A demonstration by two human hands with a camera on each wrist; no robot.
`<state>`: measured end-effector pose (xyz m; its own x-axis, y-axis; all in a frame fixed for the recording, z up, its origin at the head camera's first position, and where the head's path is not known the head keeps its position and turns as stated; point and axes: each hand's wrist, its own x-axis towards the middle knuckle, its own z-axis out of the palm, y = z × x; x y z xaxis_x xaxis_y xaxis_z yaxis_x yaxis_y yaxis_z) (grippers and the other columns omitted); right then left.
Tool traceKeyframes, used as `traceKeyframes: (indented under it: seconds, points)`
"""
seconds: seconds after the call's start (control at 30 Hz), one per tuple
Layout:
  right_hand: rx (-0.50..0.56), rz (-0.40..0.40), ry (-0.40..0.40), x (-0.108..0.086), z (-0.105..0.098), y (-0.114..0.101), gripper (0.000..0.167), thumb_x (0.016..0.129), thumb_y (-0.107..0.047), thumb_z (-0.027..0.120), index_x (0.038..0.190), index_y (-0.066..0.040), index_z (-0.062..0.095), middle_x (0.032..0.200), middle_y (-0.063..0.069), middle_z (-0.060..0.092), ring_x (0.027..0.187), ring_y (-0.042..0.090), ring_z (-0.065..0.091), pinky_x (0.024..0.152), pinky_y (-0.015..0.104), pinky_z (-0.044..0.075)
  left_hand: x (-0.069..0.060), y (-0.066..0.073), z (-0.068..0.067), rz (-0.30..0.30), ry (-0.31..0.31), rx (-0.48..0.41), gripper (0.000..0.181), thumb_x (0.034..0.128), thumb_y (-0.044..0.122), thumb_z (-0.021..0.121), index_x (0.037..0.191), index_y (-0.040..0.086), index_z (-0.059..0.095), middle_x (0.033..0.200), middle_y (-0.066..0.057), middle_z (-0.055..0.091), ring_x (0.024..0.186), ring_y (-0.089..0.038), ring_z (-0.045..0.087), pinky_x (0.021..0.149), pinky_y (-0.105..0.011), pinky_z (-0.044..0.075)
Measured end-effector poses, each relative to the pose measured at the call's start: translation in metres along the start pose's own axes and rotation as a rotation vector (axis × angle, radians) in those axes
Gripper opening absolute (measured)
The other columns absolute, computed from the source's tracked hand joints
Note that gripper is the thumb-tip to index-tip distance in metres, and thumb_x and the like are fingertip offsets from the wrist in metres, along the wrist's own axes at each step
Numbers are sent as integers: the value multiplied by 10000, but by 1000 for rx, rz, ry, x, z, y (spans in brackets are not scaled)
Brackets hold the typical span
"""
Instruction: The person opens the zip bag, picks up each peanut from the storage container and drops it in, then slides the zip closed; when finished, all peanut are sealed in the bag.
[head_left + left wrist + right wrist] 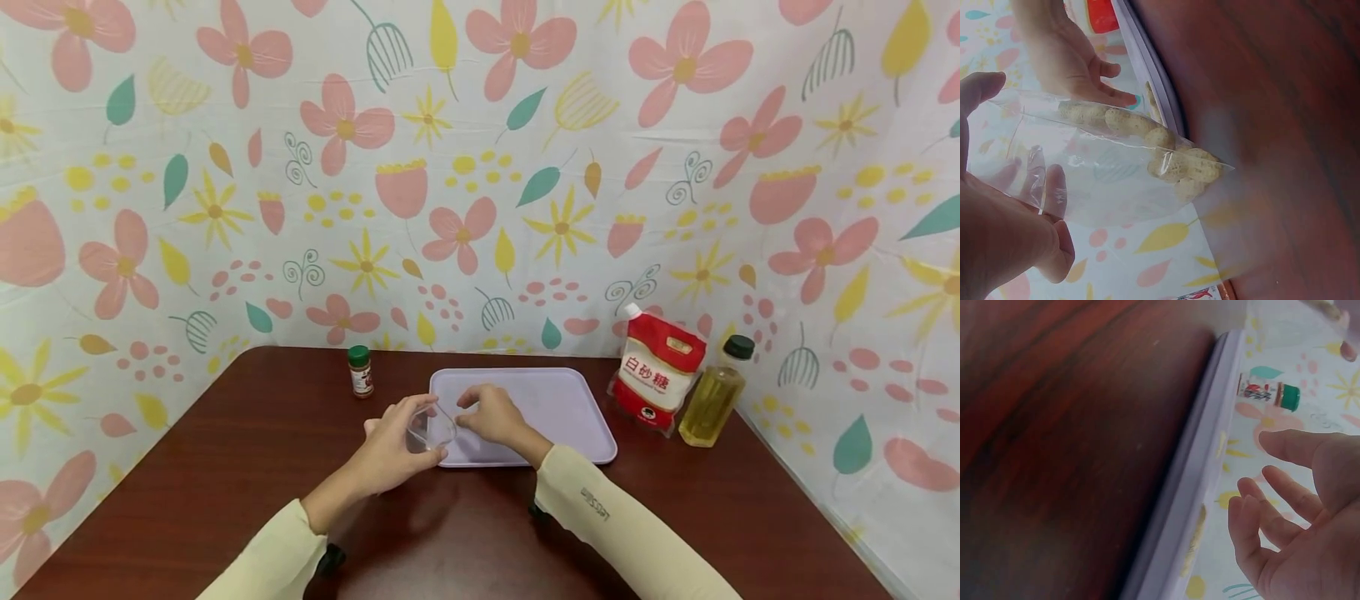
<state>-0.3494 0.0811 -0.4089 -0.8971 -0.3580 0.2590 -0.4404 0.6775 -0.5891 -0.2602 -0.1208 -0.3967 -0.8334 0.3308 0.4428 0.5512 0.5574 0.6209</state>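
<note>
My left hand point(388, 450) grips a clear plastic bag point(429, 429) near its open top, left of the lilac tray point(555, 421). Several unshelled peanuts point(1188, 164) lie bunched at the bag's lower end in the left wrist view. Over the left part of the tray hovers my right hand point(491, 414), close to the bag's mouth. Its fingers are loosely bent with nothing between them in the right wrist view. Beyond the tray's rim point(1200, 456), peanuts point(1194, 540) show on the tray, partly hidden by that rim.
A green-capped spice jar point(360, 372) stands at the back left of the dark wooden table point(247, 467). To the tray's right are a red and white sugar bag point(654, 371) and an oil bottle point(714, 400) with a dark cap. Behind hangs a floral curtain point(480, 192).
</note>
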Motion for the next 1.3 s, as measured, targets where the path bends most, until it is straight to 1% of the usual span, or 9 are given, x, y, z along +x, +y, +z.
traceKeyframes:
  seconds: [0.13, 0.27, 0.5, 0.63, 0.73, 0.9, 1.1, 1.2, 1.3]
  points:
    - [-5, 24, -40, 6, 4, 4, 260, 809, -169, 806, 1018, -29, 741, 1045, 87, 731, 1009, 293, 677, 810, 414, 536, -1, 0, -1, -9, -2, 7, 673, 806, 260, 813, 1386, 138, 494, 1210, -31, 621, 1095, -248, 543, 807, -476, 226]
    - [-41, 46, -76, 11, 8, 8, 255, 816, -195, 804, 1013, -47, 741, 1036, 76, 732, 970, 252, 683, 796, 399, 536, -1, -2, -2, -12, -8, 12, 674, 810, 287, 808, 1387, 144, 490, 1217, -27, 621, 1093, -242, 545, 807, -466, 224]
    - [-89, 44, -96, 19, 12, 7, 212, 808, -172, 804, 977, -58, 747, 976, 49, 733, 898, 185, 669, 776, 361, 526, -1, -5, -2, -18, 24, -3, 655, 794, 241, 817, 1361, 135, 506, 1197, -41, 615, 1074, -276, 557, 812, -485, 223]
    - [-115, 29, -131, 20, 15, 6, 186, 797, -129, 793, 959, -49, 749, 940, 37, 732, 847, 152, 659, 750, 333, 521, -2, -5, -1, -28, 4, 0, 662, 799, 243, 815, 1373, 137, 502, 1207, -32, 615, 1096, -276, 550, 814, -473, 222]
    - [-149, 19, -146, 20, 17, 4, 170, 798, -114, 784, 954, -52, 755, 922, 32, 734, 839, 146, 663, 753, 331, 526, -1, -5, -2, -23, 4, -1, 663, 797, 240, 818, 1373, 137, 504, 1206, -28, 616, 1114, -263, 539, 815, -468, 217]
    - [-203, 46, -167, 22, 18, 0, 151, 803, -140, 792, 947, -101, 774, 902, -17, 737, 830, 128, 653, 726, 339, 521, 0, -4, -3, -12, 13, -25, 658, 794, 221, 817, 1368, 132, 507, 1202, -23, 614, 1117, -281, 533, 820, -478, 205]
    - [-223, 74, -169, 24, 21, -1, 96, 814, -154, 787, 909, -163, 790, 842, -82, 728, 754, 89, 615, 645, 326, 499, -1, -4, -5, -22, -9, -28, 667, 804, 235, 810, 1384, 139, 494, 1218, -13, 615, 1133, -302, 523, 833, -480, 197]
    - [-228, 74, -172, 22, 20, 1, 61, 824, -168, 787, 884, -172, 786, 801, -95, 712, 726, 82, 600, 634, 319, 491, -2, -4, -5, -29, -3, -21, 666, 801, 261, 811, 1378, 145, 500, 1210, 12, 614, 1133, -298, 525, 829, -479, 203]
    - [-230, 68, -186, 20, 17, 1, 55, 816, -164, 795, 870, -163, 782, 775, -91, 695, 713, 82, 592, 631, 316, 491, -3, -4, -5, -25, -5, -26, 660, 803, 266, 808, 1373, 141, 500, 1205, -4, 616, 1125, -301, 527, 826, -484, 203]
